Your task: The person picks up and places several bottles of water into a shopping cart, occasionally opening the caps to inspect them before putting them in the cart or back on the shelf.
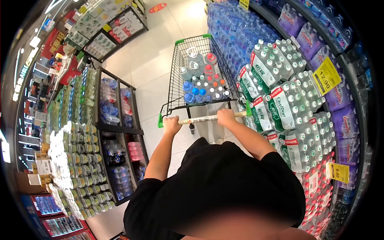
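Observation:
A wire shopping cart (176, 76) with green corners stands in front of me in a shop aisle. Its pale handle bar (202, 119) runs across the near end. My left hand (172, 124) is wrapped around the bar's left part. My right hand (226, 117) is wrapped around it further right. Inside the cart lie several bottled drinks (202, 80) with blue, red and white caps, plus large clear jugs at the far end.
Stacked shrink-wrapped packs of water bottles (288, 100) crowd the right side, touching the cart's edge, with yellow price tags (326, 76). Dark shelf racks of bottles (116, 132) stand on the left. The light tiled floor (152, 60) stretches ahead.

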`<state>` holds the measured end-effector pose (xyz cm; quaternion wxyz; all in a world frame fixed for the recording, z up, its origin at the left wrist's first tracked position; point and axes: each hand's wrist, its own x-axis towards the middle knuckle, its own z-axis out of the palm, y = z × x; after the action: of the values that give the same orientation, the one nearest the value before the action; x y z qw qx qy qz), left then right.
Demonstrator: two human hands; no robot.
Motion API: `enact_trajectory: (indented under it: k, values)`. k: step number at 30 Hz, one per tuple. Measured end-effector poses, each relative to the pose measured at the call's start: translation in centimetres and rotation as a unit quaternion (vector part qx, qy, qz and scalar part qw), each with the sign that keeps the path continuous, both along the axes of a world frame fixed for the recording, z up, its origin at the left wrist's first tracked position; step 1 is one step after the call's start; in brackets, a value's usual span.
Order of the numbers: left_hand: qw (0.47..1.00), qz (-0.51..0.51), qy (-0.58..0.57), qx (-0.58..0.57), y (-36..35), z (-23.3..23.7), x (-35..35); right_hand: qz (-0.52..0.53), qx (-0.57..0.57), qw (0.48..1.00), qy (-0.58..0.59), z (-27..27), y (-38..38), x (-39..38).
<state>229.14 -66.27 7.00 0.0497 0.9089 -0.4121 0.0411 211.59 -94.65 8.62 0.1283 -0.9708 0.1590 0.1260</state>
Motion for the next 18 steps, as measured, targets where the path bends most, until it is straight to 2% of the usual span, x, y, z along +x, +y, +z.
enact_trajectory:
  k: [6, 11, 18]
  values:
    - [1.0, 0.006, 0.009, -0.003, -3.3, 0.7, 3.3, 0.024, -0.005, 0.999, -0.029, 0.1, -3.9, 4.4]
    - [0.997, -0.016, -0.005, -0.072, -4.7, 0.4, 7.6, 0.045, -0.004, 0.999, -0.02, 0.0, -5.7, 8.7]
    - [0.995, -0.018, 0.013, -0.098, -5.6, 0.7, 16.2, 0.046, 0.004, 0.999, -0.021, 0.4, -6.0, 16.3]
